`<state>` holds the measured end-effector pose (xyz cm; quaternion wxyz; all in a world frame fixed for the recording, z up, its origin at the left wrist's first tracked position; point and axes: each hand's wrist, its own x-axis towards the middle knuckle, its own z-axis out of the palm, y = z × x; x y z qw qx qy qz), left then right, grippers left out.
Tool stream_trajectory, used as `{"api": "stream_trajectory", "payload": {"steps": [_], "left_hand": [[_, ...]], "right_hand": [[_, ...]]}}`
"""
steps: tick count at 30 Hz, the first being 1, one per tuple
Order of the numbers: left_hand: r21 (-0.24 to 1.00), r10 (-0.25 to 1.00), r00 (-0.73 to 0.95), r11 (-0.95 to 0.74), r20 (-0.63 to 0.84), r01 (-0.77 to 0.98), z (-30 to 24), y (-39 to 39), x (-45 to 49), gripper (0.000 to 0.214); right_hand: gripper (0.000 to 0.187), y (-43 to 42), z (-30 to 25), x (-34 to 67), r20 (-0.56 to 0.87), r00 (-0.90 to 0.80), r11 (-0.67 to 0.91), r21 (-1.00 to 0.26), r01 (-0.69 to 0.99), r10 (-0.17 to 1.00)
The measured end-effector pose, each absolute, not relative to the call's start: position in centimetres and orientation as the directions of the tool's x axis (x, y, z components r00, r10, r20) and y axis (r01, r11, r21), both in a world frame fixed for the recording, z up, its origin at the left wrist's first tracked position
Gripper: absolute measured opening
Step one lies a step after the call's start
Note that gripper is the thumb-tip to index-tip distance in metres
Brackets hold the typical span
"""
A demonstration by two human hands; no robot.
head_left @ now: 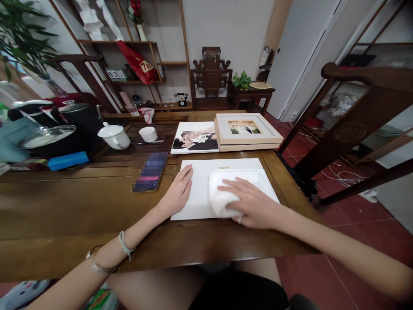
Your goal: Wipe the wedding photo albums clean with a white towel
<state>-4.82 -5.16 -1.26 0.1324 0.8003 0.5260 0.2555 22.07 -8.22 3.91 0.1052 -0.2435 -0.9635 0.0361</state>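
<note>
A white rectangular board or album [197, 191] lies flat near the table's front edge, with a small gold mark by its far side. My left hand [178, 189] rests on its left edge, fingers stretched out and holding nothing. Over the right half of the board, my right hand [247, 200] grips a folded white cloth [221, 185] and presses it to the surface; the hand is slightly blurred. Just behind lie a photo panel [196, 148] of a couple and a light wooden picture frame [250, 140] stacked on another flat piece.
A phone [150, 172] lies left of the board. Farther left stand a white lidded bowl [114, 136] with a spoon, a small white cup [148, 134], a blue block [68, 160] and dark pots [75, 118]. A wooden chair [342, 116] stands at the right.
</note>
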Motion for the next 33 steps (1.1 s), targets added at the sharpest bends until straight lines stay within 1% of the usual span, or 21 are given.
{"api": "stream_trajectory", "payload": {"steps": [3, 6, 9, 14, 16, 19, 23, 26, 30, 33], "left_hand": [[0.487, 0.911, 0.319, -0.409, 0.26, 0.772, -1.1, -5.2, -4.8, 0.051], [0.488, 0.913, 0.317, -0.406, 0.258, 0.772, -1.0, -5.2, -4.8, 0.051], [0.492, 0.912, 0.313, -0.407, 0.264, 0.77, -1.0, -5.2, -4.8, 0.05], [0.508, 0.909, 0.315, -0.414, 0.272, 0.756, -1.1, -5.2, -4.8, 0.05], [0.514, 0.907, 0.319, -0.418, 0.273, 0.749, -1.1, -5.2, -4.9, 0.05], [0.518, 0.906, 0.317, -0.42, 0.28, 0.745, -1.1, -5.2, -4.9, 0.05], [0.518, 0.905, 0.317, -0.423, 0.284, 0.744, -1.3, -5.1, -5.0, 0.049], [0.525, 0.9, 0.325, -0.435, 0.291, 0.731, -1.6, -4.9, -5.2, 0.049], [0.546, 0.884, 0.363, -0.468, 0.295, 0.694, -1.8, -4.8, -5.5, 0.049], [0.543, 0.891, 0.362, -0.453, 0.273, 0.707, -1.6, -4.9, -5.5, 0.05]], "right_hand": [[0.024, -4.9, 3.8, 21.8, 0.226, -0.818, 0.848, -0.1, 0.52, 0.528], [0.027, -3.9, 3.9, 21.2, 0.223, -0.816, 0.844, -0.066, 0.533, 0.533], [0.029, -6.1, 4.2, 20.6, 0.172, -0.855, 0.871, -0.044, 0.489, 0.489], [0.023, -11.7, 4.7, 19.7, 0.09, -0.936, 0.939, -0.074, 0.336, 0.341], [0.022, -12.1, 5.0, 19.5, 0.069, -0.946, 0.947, -0.083, 0.311, 0.317], [0.026, -9.9, 5.4, 18.9, 0.048, -0.928, 0.928, -0.077, 0.365, 0.369], [0.031, -4.8, 5.4, 17.6, 0.093, -0.866, 0.87, -0.013, 0.493, 0.492], [0.031, -3.4, 5.2, 16.0, 0.096, -0.844, 0.845, 0.045, 0.533, 0.528], [0.028, -7.2, 4.9, 14.5, 0.089, -0.886, 0.878, 0.121, 0.462, 0.454], [0.02, -11.4, 4.7, 14.2, 0.095, -0.924, 0.915, 0.132, 0.382, 0.372]]}}
